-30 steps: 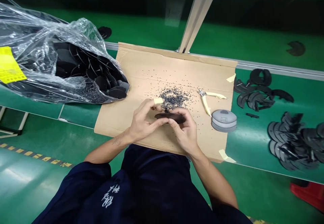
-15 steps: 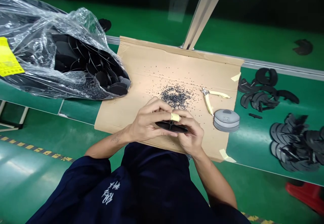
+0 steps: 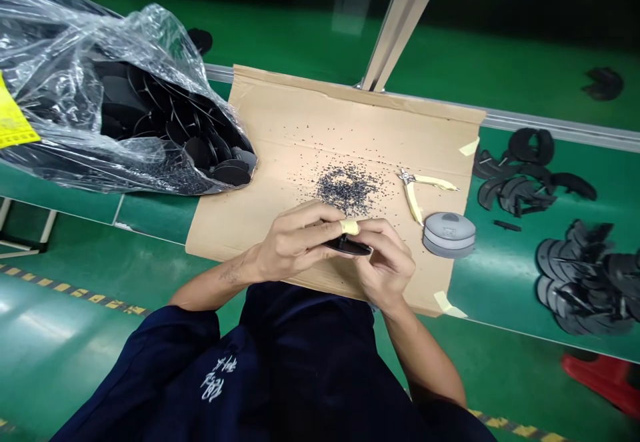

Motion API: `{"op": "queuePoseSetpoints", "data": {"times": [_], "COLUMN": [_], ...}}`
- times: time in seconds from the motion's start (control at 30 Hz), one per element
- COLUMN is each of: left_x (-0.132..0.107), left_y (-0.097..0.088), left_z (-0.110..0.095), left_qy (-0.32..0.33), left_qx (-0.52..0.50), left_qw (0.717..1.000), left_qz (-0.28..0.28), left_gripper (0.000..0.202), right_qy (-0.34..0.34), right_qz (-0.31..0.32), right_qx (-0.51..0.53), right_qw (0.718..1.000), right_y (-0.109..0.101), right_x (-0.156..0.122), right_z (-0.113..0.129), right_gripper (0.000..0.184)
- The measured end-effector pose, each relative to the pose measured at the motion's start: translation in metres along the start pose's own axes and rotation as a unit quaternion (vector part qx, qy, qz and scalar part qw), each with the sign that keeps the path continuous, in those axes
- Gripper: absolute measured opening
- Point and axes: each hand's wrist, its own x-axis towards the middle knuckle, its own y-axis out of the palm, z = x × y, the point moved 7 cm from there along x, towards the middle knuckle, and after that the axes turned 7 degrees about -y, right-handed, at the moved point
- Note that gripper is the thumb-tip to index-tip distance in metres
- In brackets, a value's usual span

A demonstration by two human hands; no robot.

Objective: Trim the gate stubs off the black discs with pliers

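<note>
Between my hands, over the near edge of the cardboard sheet [image 3: 280,102], is a thin black disc-shaped part [image 3: 347,247]. My left hand [image 3: 300,239] grips it from the left, with yellow tape round one fingertip. My right hand [image 3: 385,259] has thumb and fingers closed on its right side; the fingers cover much of the part. Just beyond lies a scatter of tiny black bits [image 3: 345,189]. To the right rest side cutters [image 3: 414,192] with pale yellow handles, jaws apart. Nearer me sits a grey rounded stack [image 3: 449,235] of oval pieces.
At the left a clear plastic bag [image 3: 150,29] spills many black discs [image 3: 175,115]. Curved black parts [image 3: 525,182] lie on the green bench at right, with stacked dark parts [image 3: 580,282] nearer. A metal post [image 3: 400,29] rises behind the cardboard. A red object [image 3: 600,379] stands below.
The black disc-shaped part has shifted slightly right and tilted between my fingers. My right hand has moved a little to the right. The view has shifted slightly.
</note>
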Motion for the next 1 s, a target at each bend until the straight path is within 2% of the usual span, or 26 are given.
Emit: {"op": "queuePoseSetpoints", "data": {"times": [0.17, 0.37, 0.5, 0.57, 0.63, 0.73, 0.87, 1.0], "left_x": [-0.002, -0.002, -0.003, -0.002, 0.001, 0.003, 0.005, 0.004], "left_y": [-0.001, 0.001, 0.0, -0.001, 0.0, 0.004, 0.008, 0.011], "left_z": [0.0, -0.002, -0.003, 0.0, 0.007, 0.019, 0.027, 0.028], "left_qy": [-0.009, -0.019, -0.012, -0.025, -0.06, -0.142, -0.186, -0.186], "left_qx": [-0.003, 0.012, 0.018, -0.022, -0.112, -0.232, -0.279, -0.296], "left_qw": [1.0, 1.0, 0.999, 0.999, 0.991, 0.957, 0.937, 0.933], "left_qz": [-0.008, -0.013, -0.03, -0.008, 0.037, 0.097, 0.098, 0.087], "left_gripper": [0.037, 0.021, 0.023, 0.032, 0.04, 0.04, 0.014, 0.013], "right_qy": [-0.014, -0.037, -0.037, -0.017, 0.009, 0.047, 0.08, 0.084], "right_qz": [0.002, 0.015, 0.021, 0.026, 0.032, 0.051, 0.088, 0.049], "right_qx": [0.006, 0.001, 0.022, 0.042, 0.077, 0.139, 0.187, 0.194], "right_qw": [1.0, 0.999, 0.999, 0.999, 0.997, 0.988, 0.975, 0.976], "right_y": [-0.001, -0.002, -0.002, -0.003, -0.003, -0.001, 0.006, 0.002], "right_x": [0.0, 0.003, 0.003, 0.003, 0.005, 0.007, 0.007, 0.007], "right_z": [0.002, 0.007, 0.007, 0.004, 0.0, -0.004, -0.007, -0.009], "right_gripper": [0.016, 0.023, 0.023, 0.015, 0.007, 0.007, 0.019, 0.027]}}
